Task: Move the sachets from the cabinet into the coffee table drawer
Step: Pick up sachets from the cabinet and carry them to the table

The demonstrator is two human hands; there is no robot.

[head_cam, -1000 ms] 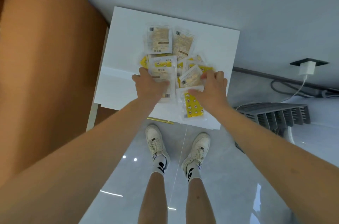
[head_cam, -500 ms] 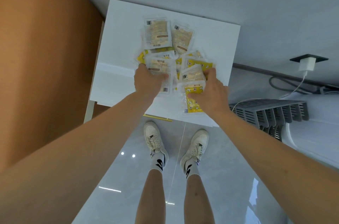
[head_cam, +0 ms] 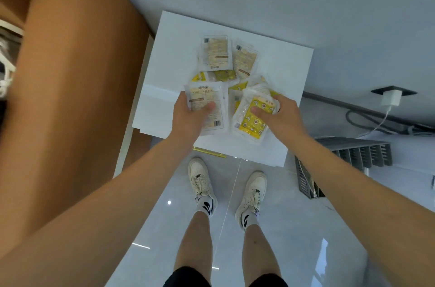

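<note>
- The step in hand looks like the pickup: both hands gather sachets from the white cabinet top [head_cam: 169, 51], and nothing has yet gone to the coffee table drawer, which is not in view.
- The left hand [head_cam: 188, 117] grips a pale stack of sachets [head_cam: 207, 108] at the near left of the pile, thumb on top and fingers curled underneath.
- The right hand [head_cam: 280, 117] holds a yellow bundle of sachets [head_cam: 253, 119] at the near right, thumb pressed on its face, fingers wrapped round the far edge.
- More loose sachets [head_cam: 215, 54] lie farther back on the cabinet top, near the wall, untouched.
- The next move probably calls for lifting both handfuls clear without spilling, then turning away to find the drawer; the slippery packets could slide out of a loose stack.
- Compared with a second ago, the hands have gone from lying flat over the pile to closing round separate bundles, and both bundles now sit raised and tilted towards the person instead of flat on the surface.
</note>
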